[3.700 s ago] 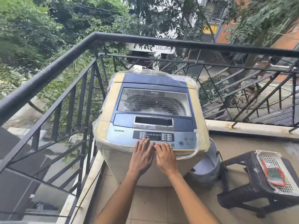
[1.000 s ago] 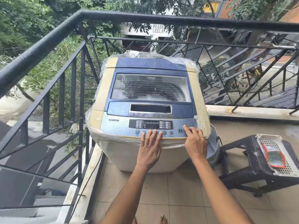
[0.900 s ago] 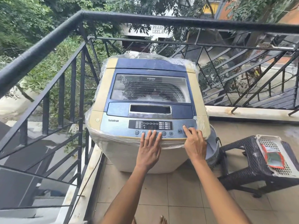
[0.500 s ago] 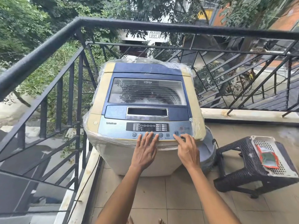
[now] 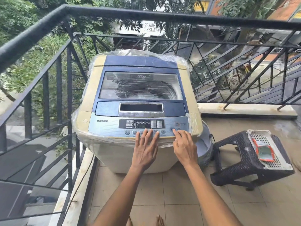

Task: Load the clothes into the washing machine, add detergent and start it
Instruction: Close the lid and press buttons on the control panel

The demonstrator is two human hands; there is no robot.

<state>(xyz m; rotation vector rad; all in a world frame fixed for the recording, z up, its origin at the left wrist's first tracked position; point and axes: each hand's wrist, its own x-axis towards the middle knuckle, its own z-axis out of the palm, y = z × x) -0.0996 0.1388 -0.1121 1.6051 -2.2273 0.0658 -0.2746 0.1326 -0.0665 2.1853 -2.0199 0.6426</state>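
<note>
A cream-and-blue top-loading washing machine [image 5: 138, 111], wrapped in clear plastic film, stands in the corner of a black metal balcony railing [image 5: 68, 66], its glass lid closed. The left hand [image 5: 145, 147] lies flat with straight fingers on the row of round buttons of the grey control panel [image 5: 140, 126]; the right hand [image 5: 184, 147] extends its forefinger to the panel's right end (other fingers loosely bent), holding nothing. To the right, a dark woven plastic stool [image 5: 244, 162] carries a white perforated basket [image 5: 270, 149] holding a red-edged packet [image 5: 264, 151]. A grey tub [image 5: 206, 147] is half hidden behind the machine. The floor is beige tile [image 5: 179, 201]. The drum's contents are unreadable through reflections.
</note>
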